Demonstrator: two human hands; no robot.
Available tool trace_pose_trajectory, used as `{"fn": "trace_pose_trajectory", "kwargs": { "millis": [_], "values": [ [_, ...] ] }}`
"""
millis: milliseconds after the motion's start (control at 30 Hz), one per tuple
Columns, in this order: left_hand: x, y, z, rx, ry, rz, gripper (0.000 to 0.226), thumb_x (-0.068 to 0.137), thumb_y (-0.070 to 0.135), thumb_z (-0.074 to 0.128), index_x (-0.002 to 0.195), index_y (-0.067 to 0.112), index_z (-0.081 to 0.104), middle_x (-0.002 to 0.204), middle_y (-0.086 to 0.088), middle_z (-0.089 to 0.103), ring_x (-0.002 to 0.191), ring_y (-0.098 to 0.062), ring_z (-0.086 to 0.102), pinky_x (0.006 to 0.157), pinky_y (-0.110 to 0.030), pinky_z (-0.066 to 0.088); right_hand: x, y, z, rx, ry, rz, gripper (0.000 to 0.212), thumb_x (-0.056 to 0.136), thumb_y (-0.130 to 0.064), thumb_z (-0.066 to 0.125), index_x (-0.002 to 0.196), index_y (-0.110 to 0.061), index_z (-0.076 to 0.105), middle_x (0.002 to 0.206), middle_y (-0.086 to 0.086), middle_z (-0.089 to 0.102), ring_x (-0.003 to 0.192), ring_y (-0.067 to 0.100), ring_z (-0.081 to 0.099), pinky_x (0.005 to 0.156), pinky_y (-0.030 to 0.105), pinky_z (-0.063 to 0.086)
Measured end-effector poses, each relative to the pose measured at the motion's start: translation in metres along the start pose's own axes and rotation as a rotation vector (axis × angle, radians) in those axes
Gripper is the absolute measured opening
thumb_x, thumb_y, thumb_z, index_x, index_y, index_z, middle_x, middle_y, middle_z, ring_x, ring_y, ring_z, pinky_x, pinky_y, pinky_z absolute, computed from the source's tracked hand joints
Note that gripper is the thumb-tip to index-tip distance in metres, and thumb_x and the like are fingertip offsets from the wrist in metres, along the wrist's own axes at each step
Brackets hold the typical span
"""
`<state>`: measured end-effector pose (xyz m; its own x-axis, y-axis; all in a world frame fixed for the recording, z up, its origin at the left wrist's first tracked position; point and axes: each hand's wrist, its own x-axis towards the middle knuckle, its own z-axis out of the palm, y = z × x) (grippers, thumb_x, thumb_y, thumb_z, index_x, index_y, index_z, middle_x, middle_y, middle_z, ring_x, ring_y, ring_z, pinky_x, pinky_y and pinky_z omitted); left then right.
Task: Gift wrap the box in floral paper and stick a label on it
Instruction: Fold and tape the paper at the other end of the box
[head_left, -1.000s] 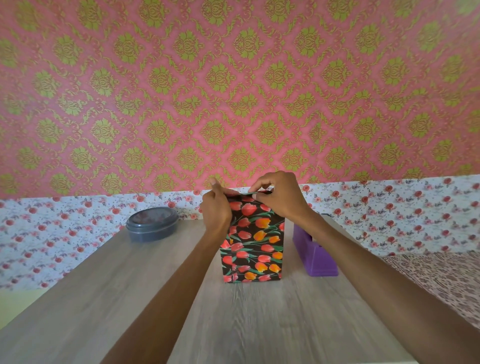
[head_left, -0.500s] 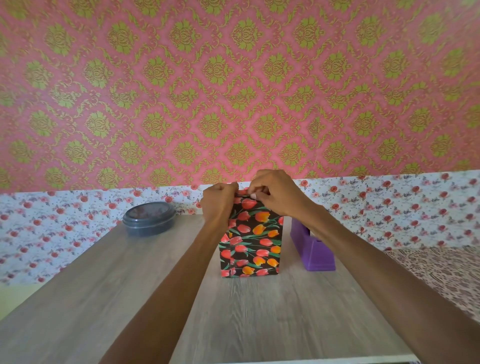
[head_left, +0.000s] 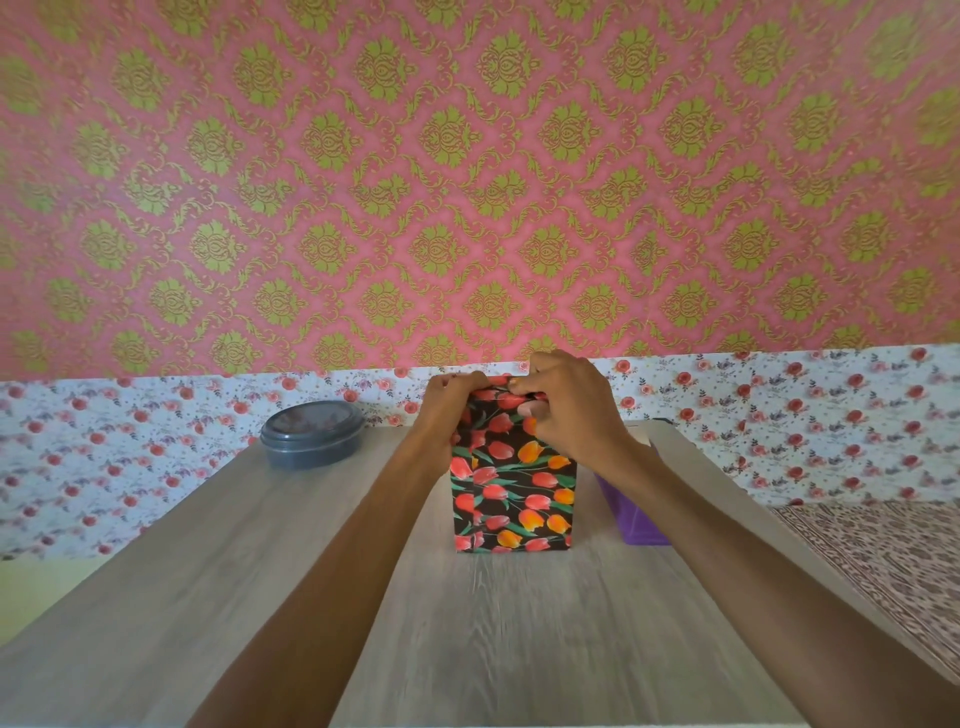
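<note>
A box wrapped in black paper with red and orange tulips (head_left: 514, 499) stands upright in the middle of the wooden table (head_left: 519, 623). My left hand (head_left: 447, 410) grips the paper at the box's top left corner. My right hand (head_left: 566, 410) pinches the paper flap along the top right edge, thumb on the front face. The top face of the box is hidden behind both hands. No label is in view.
A purple tape dispenser (head_left: 636, 519) sits just right of the box, partly behind my right forearm. A grey lidded round container (head_left: 311, 434) rests at the table's back left. Patterned wallpaper covers the wall behind. A leopard-print cloth (head_left: 883, 561) lies to the right.
My left thumb, raised a second ago, has closed down onto the paper. Both hands have drawn together over the box top. The view has tilted slightly.
</note>
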<state>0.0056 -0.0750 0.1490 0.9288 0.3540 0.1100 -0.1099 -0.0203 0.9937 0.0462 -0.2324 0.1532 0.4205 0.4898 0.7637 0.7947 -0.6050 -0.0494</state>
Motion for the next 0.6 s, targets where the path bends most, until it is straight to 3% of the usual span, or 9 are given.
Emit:
{"fn": "trace_pose_trajectory", "kwargs": {
  "millis": [67,133,233,267,367,467,533,600],
  "values": [
    [-0.004,-0.001,-0.005,-0.011,-0.099,-0.078,0.016,0.088,0.032,0.065,0.088,0.017,0.069,0.076,0.000,0.076,0.065,-0.015,0.072,0.060,-0.026,0.052,-0.005,0.000,0.005,-0.029,0.054,-0.019,0.026,0.067,-0.005,0.083,0.090,-0.015,0.080,0.069,-0.003,0.050,0.068,0.018,0.045,0.062,0.026,0.028],
    [-0.004,-0.003,-0.008,-0.019,-0.138,-0.114,0.016,0.088,0.032,0.065,0.090,0.017,0.070,0.082,-0.001,0.076,0.076,-0.019,0.073,0.068,-0.032,0.056,-0.010,0.001,0.009,-0.047,0.094,-0.023,0.030,0.066,-0.004,0.081,0.092,-0.017,0.079,0.073,-0.005,0.055,0.073,0.020,0.049,0.070,0.031,0.028],
    [-0.002,-0.008,-0.007,-0.133,-0.110,-0.054,0.050,0.073,0.029,0.077,0.115,0.005,0.064,0.104,-0.012,0.074,0.096,-0.029,0.071,0.090,-0.044,0.056,-0.019,0.002,0.013,-0.042,0.147,-0.007,0.035,0.065,-0.001,0.080,0.096,-0.018,0.079,0.080,-0.005,0.060,0.078,0.022,0.054,0.072,0.033,0.028],
    [-0.002,-0.010,-0.005,-0.157,-0.101,-0.034,0.056,0.071,0.026,0.077,0.118,0.002,0.061,0.106,-0.014,0.073,0.097,-0.031,0.071,0.090,-0.045,0.056,-0.022,0.003,0.014,-0.020,0.165,0.006,0.036,0.065,0.001,0.080,0.097,-0.016,0.079,0.079,-0.005,0.060,0.077,0.023,0.054,0.070,0.032,0.029],
    [-0.004,-0.021,0.001,-0.193,-0.055,0.032,0.031,0.077,0.010,0.071,0.104,0.005,0.056,0.096,-0.012,0.071,0.090,-0.029,0.070,0.082,-0.041,0.056,-0.038,0.008,0.020,0.021,0.218,0.040,0.039,0.064,0.004,0.081,0.099,-0.014,0.078,0.080,-0.004,0.060,0.075,0.022,0.054,0.066,0.030,0.037],
    [-0.007,-0.035,0.005,-0.207,-0.055,0.085,0.024,0.079,0.004,0.068,0.098,0.011,0.055,0.086,-0.007,0.069,0.081,-0.025,0.067,0.074,-0.037,0.056,-0.058,0.010,0.028,-0.026,0.240,0.019,0.052,0.054,0.008,0.082,0.101,-0.014,0.077,0.089,-0.007,0.062,0.082,0.020,0.055,0.069,0.027,0.036],
    [-0.012,-0.044,0.007,-0.239,-0.095,0.064,0.021,0.083,0.009,0.068,0.099,0.016,0.057,0.080,-0.002,0.070,0.074,-0.021,0.068,0.061,-0.029,0.054,-0.068,0.010,0.032,-0.093,0.234,-0.040,0.059,0.044,0.004,0.082,0.100,-0.014,0.077,0.095,-0.005,0.066,0.087,0.020,0.056,0.069,0.029,0.034],
    [-0.017,-0.051,0.006,-0.234,-0.157,0.011,0.023,0.087,0.024,0.071,0.107,0.023,0.058,0.084,-0.001,0.073,0.076,-0.018,0.071,0.061,-0.029,0.055,-0.077,0.011,0.035,-0.148,0.230,-0.095,0.058,0.042,-0.001,0.083,0.098,-0.014,0.076,0.097,-0.004,0.067,0.089,0.022,0.057,0.070,0.032,0.033]
  ]
}}
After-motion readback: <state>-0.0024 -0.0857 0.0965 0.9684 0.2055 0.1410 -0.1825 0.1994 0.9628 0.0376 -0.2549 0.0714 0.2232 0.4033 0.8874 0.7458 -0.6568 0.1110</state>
